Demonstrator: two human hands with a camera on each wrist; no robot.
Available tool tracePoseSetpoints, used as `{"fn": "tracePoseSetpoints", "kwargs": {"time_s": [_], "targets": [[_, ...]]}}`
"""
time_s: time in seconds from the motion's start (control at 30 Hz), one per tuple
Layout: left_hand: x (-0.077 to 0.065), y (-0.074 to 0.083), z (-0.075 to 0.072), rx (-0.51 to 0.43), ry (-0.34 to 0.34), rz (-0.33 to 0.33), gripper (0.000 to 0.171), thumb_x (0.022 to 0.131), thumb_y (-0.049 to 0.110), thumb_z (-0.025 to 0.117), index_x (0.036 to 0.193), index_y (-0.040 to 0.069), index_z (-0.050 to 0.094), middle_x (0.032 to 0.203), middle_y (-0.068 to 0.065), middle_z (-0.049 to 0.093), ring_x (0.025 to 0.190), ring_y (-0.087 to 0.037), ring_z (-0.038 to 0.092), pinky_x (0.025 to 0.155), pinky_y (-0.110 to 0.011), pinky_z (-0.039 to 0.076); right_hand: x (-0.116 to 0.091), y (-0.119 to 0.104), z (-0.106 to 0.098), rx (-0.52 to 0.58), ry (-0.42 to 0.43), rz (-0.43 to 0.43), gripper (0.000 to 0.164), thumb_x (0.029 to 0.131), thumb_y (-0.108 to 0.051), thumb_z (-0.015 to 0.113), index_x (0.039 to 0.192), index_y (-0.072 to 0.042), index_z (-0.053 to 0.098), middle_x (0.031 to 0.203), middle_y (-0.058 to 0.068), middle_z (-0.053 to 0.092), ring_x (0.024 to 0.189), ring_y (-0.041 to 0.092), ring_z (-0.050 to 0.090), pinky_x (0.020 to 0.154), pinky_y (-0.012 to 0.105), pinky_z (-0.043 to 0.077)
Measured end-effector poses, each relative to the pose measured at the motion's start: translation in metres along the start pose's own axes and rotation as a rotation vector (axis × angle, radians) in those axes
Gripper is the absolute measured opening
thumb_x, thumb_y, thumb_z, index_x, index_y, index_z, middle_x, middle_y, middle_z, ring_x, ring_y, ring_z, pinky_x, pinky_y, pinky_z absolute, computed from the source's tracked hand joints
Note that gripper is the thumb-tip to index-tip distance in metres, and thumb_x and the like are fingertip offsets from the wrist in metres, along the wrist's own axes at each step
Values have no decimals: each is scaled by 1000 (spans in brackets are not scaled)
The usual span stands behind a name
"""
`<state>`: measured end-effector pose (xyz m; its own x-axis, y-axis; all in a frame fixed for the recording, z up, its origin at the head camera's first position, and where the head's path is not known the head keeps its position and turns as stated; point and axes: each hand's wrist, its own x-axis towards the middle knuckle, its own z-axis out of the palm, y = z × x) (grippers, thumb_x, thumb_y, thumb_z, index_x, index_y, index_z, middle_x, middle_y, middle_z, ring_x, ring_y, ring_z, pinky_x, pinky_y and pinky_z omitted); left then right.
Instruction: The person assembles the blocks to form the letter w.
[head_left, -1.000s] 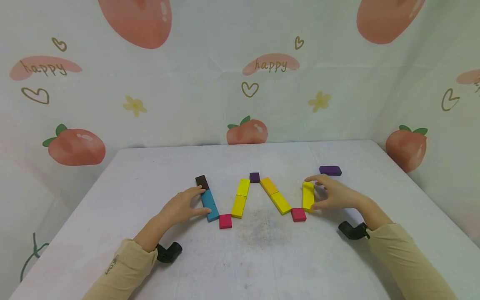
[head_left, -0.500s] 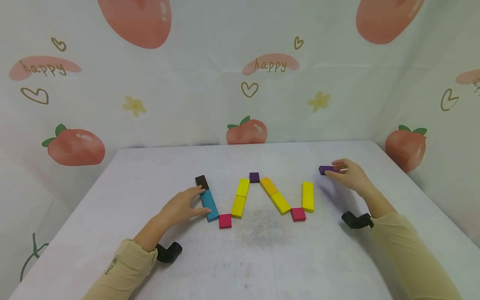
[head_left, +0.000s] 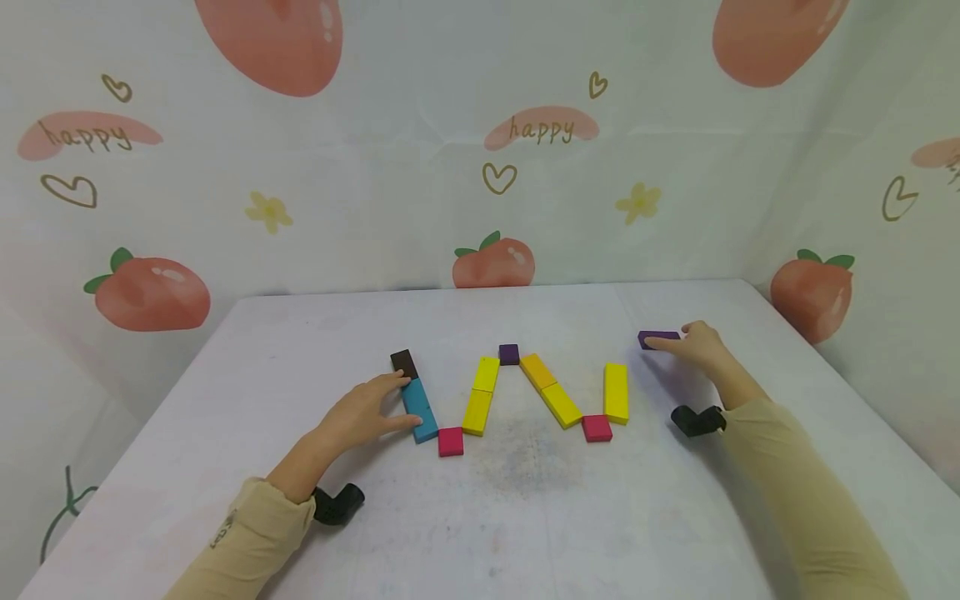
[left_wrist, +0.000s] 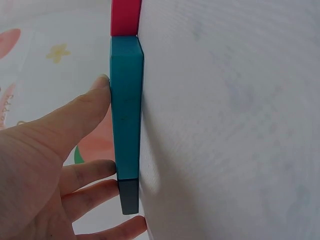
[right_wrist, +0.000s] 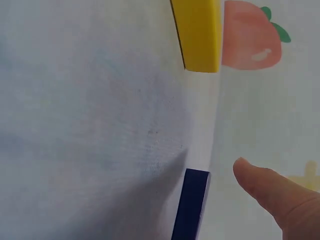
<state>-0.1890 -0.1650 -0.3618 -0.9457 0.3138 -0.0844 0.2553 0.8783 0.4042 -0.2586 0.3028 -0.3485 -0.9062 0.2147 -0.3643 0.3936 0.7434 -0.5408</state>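
Note:
My left hand [head_left: 363, 412] rests its thumb and fingertips lightly along a blue block [head_left: 422, 417] and the black block [head_left: 403, 363] at its far end. In the left wrist view the thumb lies on the blue block and the fingers reach around the joint with the black one. At the back right, my right hand [head_left: 697, 346] hovers around a purple block [head_left: 660, 334]. Its thumb overlaps the block in the head view. The right wrist view shows that thumb spread apart from the dark block [right_wrist: 191, 205]; the other fingers are out of that frame.
A zigzag of flat blocks runs across the table [head_left: 337, 533]: a red block [head_left: 451, 442], yellow blocks [head_left: 478, 412], a small dark purple block [head_left: 509, 355], an orange block [head_left: 538, 372], another red block [head_left: 597, 428] and an upright-running yellow block [head_left: 616, 393]. A patterned cloth [head_left: 375, 167] hangs behind.
My right hand has left the rightmost yellow block and moved back and right to the purple block, where its fingers have spread wider. The left hand stays in place.

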Motion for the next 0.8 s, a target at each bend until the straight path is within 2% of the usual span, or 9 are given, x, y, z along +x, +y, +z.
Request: {"fn": "tracePoseSetpoints", "kwargs": {"time_s": [0.1,0.33,0.57,0.8], "targets": [[0,-1,0,-5,-1,-2,69,81,38,69,136,3,46,144,-22,42,130,-42,40,103,-57,39,5,-3,1,-17,-11,26,98,86,-51,56,142,15,12,141,39,21,122,46,30,109,60,29],[1,-1,1,-7,1,1,69,81,39,70,136,4,46,144,-21,42,131,-42,40,104,-57,38,15,-6,5,-62,-7,50,96,84,-50,58,138,18,17,132,37,29,113,43,35,106,58,35],[1,-1,1,-6,-3,0,69,81,39,70,136,3,46,144,-22,41,130,-43,40,103,-58,39,18,-8,7,-134,18,27,94,85,-48,57,135,21,18,127,39,31,109,44,36,104,57,38],[0,-1,1,-1,3,9,69,81,38,70,135,2,47,144,-22,41,130,-43,41,103,-57,39,18,-8,8,-151,29,19,90,86,-45,58,133,22,22,123,39,33,106,44,37,101,55,41]]}}
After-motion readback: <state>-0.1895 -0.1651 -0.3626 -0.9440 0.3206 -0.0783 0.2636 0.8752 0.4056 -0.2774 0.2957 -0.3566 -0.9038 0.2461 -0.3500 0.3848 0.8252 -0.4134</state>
